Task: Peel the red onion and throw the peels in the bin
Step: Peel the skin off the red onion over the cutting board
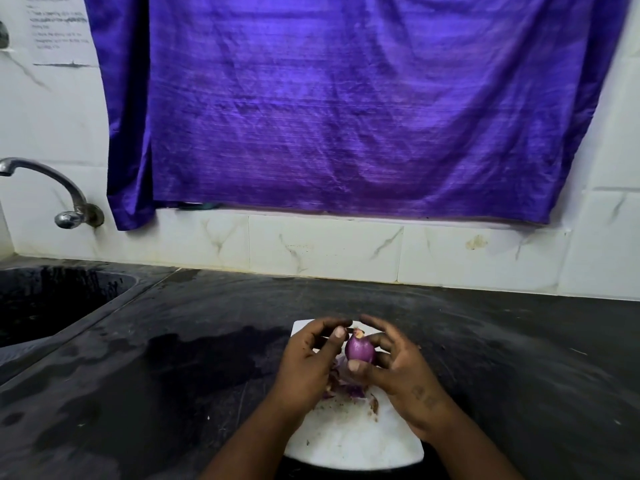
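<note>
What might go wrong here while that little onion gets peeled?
The right hand holds the red onion by fingertips above the cutting board while the left hand picks at its tip; it could slip. Loose peels lie on the board; no bin shows, so some may drop when carried.

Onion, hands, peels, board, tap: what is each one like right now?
red onion, shiny, nearly bare, held above the board
right hand, grips the onion
left hand, pinches at the onion's tip
peels, loose on the board, not binned
board, flat on the counter
tap, no water seen running
</note>
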Action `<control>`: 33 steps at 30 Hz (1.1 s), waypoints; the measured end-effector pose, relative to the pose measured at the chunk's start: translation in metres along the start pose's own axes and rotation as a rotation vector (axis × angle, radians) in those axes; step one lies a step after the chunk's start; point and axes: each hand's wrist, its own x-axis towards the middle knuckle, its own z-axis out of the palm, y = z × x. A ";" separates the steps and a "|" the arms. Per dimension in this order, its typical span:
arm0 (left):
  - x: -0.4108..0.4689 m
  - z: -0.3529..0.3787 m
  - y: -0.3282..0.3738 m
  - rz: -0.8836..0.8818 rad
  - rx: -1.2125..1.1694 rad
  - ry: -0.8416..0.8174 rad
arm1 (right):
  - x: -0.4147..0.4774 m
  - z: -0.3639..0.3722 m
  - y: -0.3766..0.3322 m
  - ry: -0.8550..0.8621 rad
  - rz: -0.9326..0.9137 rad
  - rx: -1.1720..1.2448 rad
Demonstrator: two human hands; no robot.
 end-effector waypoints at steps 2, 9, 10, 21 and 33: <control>0.000 0.000 0.000 -0.025 -0.027 -0.041 | 0.002 0.001 0.000 0.047 -0.010 -0.023; 0.002 -0.004 0.000 -0.027 -0.084 -0.009 | 0.003 -0.003 0.002 0.074 -0.123 -0.218; 0.003 -0.005 0.001 -0.021 -0.097 -0.006 | 0.003 -0.003 0.002 0.076 -0.128 -0.231; 0.002 -0.008 0.002 0.060 0.066 -0.050 | 0.005 -0.007 0.005 0.055 -0.200 -0.389; 0.002 -0.011 0.000 0.075 0.103 -0.137 | 0.003 -0.010 0.008 -0.012 -0.218 -0.407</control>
